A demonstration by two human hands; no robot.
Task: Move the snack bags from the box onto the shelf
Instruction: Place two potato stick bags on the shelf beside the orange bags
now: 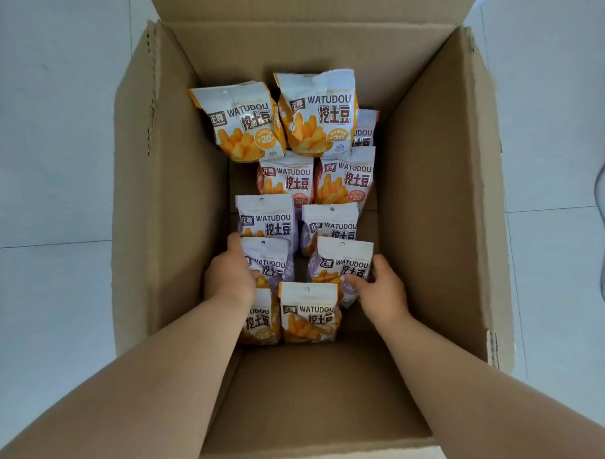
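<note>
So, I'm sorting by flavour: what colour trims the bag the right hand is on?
Purple edges on a white bag, gripped by the right hand; head view.

Both my forearms [169,381] are bare as far as they show, and so are my left hand [229,278] and right hand [382,291].

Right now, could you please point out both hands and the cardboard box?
left hand [229,278]: head view, back of the hand.
right hand [382,290]: head view, back of the hand.
cardboard box [430,190]: head view, right inner wall.

Shop or stockroom, cannot tell which: carton [176,199] of identical snack bags [318,119] on pale tiled floor [45,169].
</note>
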